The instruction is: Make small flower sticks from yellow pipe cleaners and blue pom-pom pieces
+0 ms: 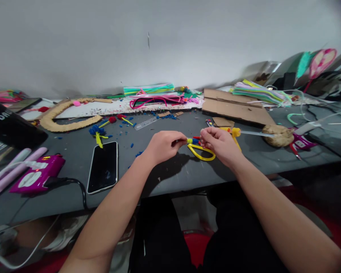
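My left hand point(167, 145) is closed, its thumb and forefinger pinching the end of a small fuzzy yellow-and-blue pipe-cleaner piece point(192, 141). Just to the right, my right hand point(220, 145) has its fingertips drawn together beside a red tip; whatever lies between them is too small to tell. Below and between both hands lie yellow-handled scissors point(202, 157). Behind my right hand a yellow glue gun point(235, 132), partly hidden, has a clear glue stick in its back end. Left of my hands, a blue fuzzy flower with yellow leaves point(97, 132) touches the top of a phone point(102, 167).
Pipe-cleaner bundles point(149, 89) and cardboard point(235, 104) line the wall. A curved tan strip point(52, 120), a black bottle point(11, 123) and a purple device point(38, 174) with a cable stand left. A round tan object point(278, 135) lies right. Blue scraps litter the table.
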Action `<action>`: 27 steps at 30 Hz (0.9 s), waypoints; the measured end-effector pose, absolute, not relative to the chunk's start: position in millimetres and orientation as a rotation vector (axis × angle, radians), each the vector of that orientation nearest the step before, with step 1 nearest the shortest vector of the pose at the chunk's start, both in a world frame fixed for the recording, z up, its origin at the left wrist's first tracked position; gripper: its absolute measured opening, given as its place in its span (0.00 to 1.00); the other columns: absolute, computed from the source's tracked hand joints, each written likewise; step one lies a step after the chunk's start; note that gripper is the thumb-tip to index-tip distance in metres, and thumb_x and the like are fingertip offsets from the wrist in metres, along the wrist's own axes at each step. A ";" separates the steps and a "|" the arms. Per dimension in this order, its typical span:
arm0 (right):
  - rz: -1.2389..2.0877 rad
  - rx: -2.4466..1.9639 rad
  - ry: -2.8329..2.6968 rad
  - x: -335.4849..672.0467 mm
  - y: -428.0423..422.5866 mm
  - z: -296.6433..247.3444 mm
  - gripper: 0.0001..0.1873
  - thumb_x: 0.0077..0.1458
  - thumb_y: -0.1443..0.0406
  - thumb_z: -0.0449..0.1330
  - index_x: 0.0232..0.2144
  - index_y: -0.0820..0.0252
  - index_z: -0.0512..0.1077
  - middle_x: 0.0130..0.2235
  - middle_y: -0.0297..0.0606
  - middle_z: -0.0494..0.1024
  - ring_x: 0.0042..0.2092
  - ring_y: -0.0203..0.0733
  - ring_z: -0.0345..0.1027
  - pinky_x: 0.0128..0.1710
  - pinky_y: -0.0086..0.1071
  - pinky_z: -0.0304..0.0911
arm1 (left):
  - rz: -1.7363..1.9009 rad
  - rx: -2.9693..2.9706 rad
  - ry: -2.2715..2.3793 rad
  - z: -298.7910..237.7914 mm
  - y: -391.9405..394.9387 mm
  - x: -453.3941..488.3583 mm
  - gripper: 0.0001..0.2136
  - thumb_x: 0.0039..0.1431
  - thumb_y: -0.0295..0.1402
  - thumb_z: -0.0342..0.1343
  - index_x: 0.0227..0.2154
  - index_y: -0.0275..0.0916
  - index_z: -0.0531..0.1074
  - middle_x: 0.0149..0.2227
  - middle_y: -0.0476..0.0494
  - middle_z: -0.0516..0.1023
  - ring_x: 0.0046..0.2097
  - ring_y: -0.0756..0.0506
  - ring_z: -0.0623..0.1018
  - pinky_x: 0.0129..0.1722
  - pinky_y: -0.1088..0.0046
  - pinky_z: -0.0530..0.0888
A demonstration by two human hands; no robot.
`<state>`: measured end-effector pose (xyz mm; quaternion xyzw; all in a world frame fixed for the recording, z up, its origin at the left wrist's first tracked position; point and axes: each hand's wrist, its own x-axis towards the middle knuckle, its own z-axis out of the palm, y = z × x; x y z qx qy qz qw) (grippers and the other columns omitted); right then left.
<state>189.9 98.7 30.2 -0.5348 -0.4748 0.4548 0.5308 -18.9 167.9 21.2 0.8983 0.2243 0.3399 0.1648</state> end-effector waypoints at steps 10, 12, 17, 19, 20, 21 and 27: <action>0.908 -1.385 -1.275 191.6 94.5 29.4 0.25 0.55 0.47 0.60 0.20 0.59 0.72 0.20 0.34 0.71 0.23 0.33 0.63 0.25 0.28 0.60 | 1.012 2.553 0.620 23.9 166.5 -18.9 0.07 0.61 0.29 0.55 0.38 0.41 0.79 0.37 0.47 0.83 0.35 0.50 0.79 0.33 0.75 0.70; 0.903 -1.367 -1.306 191.1 94.9 28.9 0.18 0.52 0.49 0.64 0.29 0.58 0.77 0.29 0.36 0.78 0.30 0.38 0.70 0.30 0.30 0.65 | 1.015 2.552 0.630 24.4 166.3 -18.9 0.07 0.62 0.30 0.55 0.38 0.42 0.79 0.38 0.47 0.83 0.34 0.50 0.79 0.32 0.75 0.70; 1.030 -1.339 -1.247 188.7 98.8 28.1 0.12 0.54 0.54 0.63 0.31 0.57 0.74 0.26 0.33 0.73 0.28 0.37 0.67 0.29 0.31 0.64 | 1.017 2.553 0.637 24.9 165.8 -18.7 0.07 0.62 0.32 0.55 0.38 0.41 0.79 0.37 0.46 0.83 0.34 0.50 0.79 0.32 0.75 0.70; 1.139 -1.274 -1.183 187.4 99.9 27.9 0.11 0.56 0.57 0.60 0.27 0.56 0.68 0.23 0.30 0.68 0.25 0.36 0.65 0.27 0.31 0.62 | 1.020 2.554 0.642 24.7 165.6 -18.4 0.07 0.62 0.32 0.55 0.37 0.41 0.79 0.37 0.46 0.83 0.34 0.50 0.79 0.32 0.75 0.70; 1.164 -1.247 -1.177 186.7 100.0 28.0 0.12 0.57 0.58 0.58 0.25 0.56 0.66 0.22 0.29 0.65 0.24 0.35 0.63 0.26 0.31 0.60 | 1.022 2.554 0.641 24.4 165.6 -18.3 0.07 0.62 0.33 0.55 0.37 0.41 0.79 0.37 0.46 0.83 0.34 0.50 0.79 0.32 0.75 0.70; 1.168 -1.231 -1.187 186.2 100.0 28.2 0.13 0.58 0.59 0.57 0.23 0.56 0.64 0.22 0.29 0.62 0.23 0.35 0.62 0.25 0.30 0.58 | 1.023 2.554 0.640 24.1 165.6 -18.2 0.07 0.62 0.33 0.55 0.37 0.41 0.79 0.36 0.46 0.83 0.33 0.50 0.79 0.32 0.75 0.70; 1.008 -1.282 -1.278 186.6 97.9 29.4 0.24 0.59 0.51 0.57 0.18 0.57 0.59 0.20 0.28 0.57 0.21 0.32 0.56 0.22 0.30 0.53 | 1.020 2.556 0.633 22.5 166.3 -18.4 0.07 0.62 0.32 0.55 0.38 0.40 0.78 0.37 0.45 0.83 0.34 0.50 0.79 0.33 0.75 0.70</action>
